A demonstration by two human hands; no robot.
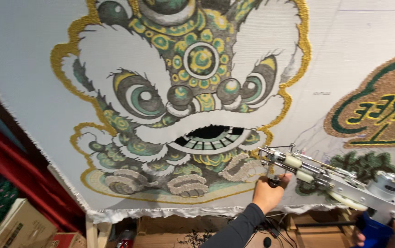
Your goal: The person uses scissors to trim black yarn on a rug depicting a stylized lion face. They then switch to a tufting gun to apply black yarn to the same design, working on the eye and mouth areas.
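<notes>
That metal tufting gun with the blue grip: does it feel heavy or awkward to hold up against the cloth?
Probably hefty: the metal tufting gun has a long steel frame and a motor at the rear. It likely feels front-heavy, since the left hand grips a front handle while the right hand holds the blue grip. It looks rigid, unlike the stretched white cloth.

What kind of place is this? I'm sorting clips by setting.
Probably a rug-tufting workshop: a stretched backing cloth bears a tufted lion-dance head, both hands grip a tufting gun, and cardboard boxes sit below.
</notes>
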